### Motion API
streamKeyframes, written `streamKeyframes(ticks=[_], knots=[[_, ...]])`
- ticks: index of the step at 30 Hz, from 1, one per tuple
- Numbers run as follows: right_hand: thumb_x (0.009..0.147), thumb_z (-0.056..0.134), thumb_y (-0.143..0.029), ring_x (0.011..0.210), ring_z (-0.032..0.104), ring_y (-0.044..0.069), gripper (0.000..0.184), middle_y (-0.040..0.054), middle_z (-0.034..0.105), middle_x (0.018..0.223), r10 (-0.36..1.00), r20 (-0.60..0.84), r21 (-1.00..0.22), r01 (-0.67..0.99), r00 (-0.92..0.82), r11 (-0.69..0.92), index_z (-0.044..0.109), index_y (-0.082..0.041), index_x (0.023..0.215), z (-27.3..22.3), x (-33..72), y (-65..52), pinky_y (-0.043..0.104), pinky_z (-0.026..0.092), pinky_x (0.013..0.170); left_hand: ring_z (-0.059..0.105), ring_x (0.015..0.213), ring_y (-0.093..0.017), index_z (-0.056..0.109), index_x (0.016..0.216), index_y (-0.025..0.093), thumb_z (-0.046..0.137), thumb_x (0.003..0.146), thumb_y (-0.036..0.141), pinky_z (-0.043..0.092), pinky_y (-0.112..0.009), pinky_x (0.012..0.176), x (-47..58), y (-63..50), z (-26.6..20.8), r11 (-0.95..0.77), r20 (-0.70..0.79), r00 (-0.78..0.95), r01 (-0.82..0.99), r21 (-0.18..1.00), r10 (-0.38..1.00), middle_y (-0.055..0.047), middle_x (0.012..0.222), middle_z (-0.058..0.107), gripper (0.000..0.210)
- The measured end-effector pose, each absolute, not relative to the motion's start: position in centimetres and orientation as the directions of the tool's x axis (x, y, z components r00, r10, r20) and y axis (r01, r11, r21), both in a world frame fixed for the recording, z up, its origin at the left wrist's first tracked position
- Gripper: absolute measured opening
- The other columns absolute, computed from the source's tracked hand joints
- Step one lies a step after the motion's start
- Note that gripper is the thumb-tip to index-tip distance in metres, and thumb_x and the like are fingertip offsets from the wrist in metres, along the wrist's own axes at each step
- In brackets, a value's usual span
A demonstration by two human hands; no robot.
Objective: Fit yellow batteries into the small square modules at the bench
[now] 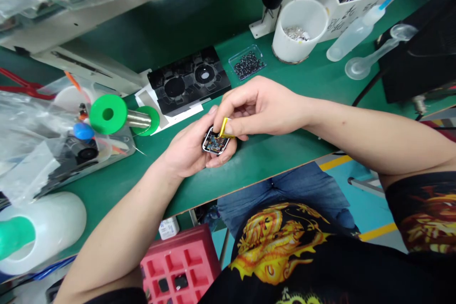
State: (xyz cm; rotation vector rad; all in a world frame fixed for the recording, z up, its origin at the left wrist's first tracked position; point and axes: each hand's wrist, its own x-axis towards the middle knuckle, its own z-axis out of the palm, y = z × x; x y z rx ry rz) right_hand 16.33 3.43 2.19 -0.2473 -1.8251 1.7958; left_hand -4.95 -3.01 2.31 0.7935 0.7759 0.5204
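Note:
My left hand is closed around an opened smartwatch case, its circuit board facing up inside a pale rim. Between the thumb and fingers of my right hand is a small battery wrapped in yellow tape. The battery is tilted at the upper right edge of the case. Whether a wire joins it to the board is hidden by my fingers. Both hands are over the front part of the green bench.
Behind my hands lie a black fixture plate and a clear tray of tiny screws. A solder spool stands left. At the right are a white cup and a squeeze bottle. A red foam tray sits below the bench edge.

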Motion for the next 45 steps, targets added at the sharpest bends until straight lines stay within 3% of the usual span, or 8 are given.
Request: streamKeyframes(ticks=[32,45], knots=[[0.102,0.071,-0.023,0.074,0.068,0.007,0.016,0.0036,0.078,0.098,0.506,0.242,-0.97,-0.215,-0.828,0.112,0.078,-0.011,0.11,2.09,16.35,3.3,0.018,0.056,0.07,0.045,0.039,-0.015,0.071,0.099,0.01,0.045,0.108,0.075,0.037,-0.026,0.04,-4.99,-3.13,1.97,0.598,-0.413,0.604,-0.135,0.79,0.682,-0.004,0.054,0.058,0.07],[0.099,0.075,-0.022,0.072,0.067,0.006,0.018,0.002,0.078,0.091,0.542,0.236,-0.972,-0.205,-0.806,0.118,0.076,-0.009,0.111,1.88,16.09,3.17,0.015,0.055,0.066,0.039,0.035,-0.012,0.069,0.101,0.011,0.045,0.108,0.075,0.032,-0.024,0.037,-4.97,-3.13,2.21,0.596,-0.426,0.597,-0.111,0.795,0.68,-0.003,0.054,0.057,0.069]])
